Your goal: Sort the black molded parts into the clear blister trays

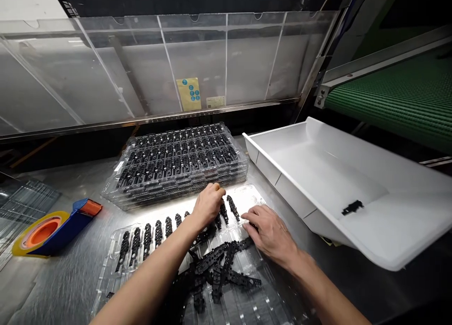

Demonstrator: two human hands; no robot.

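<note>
A clear plastic tray (116,249) lies on the metal table in front of me, with a row of black plastic parts (146,235) seated in its far slots. A loose heap of the same black parts (219,268) lies on the tray's near half. My left hand (208,205) is curled over the tray's far row, fingers closed on a black part. My right hand (268,231) rests palm down at the tray's right side, fingertips touching a black part there.
A stack of filled clear trays (176,162) stands behind. A white chute bin (318,174) with one black part (352,207) sits to the right, under a green conveyor (395,99). A blue and orange tape dispenser (52,228) lies at left. Clear panels stand behind.
</note>
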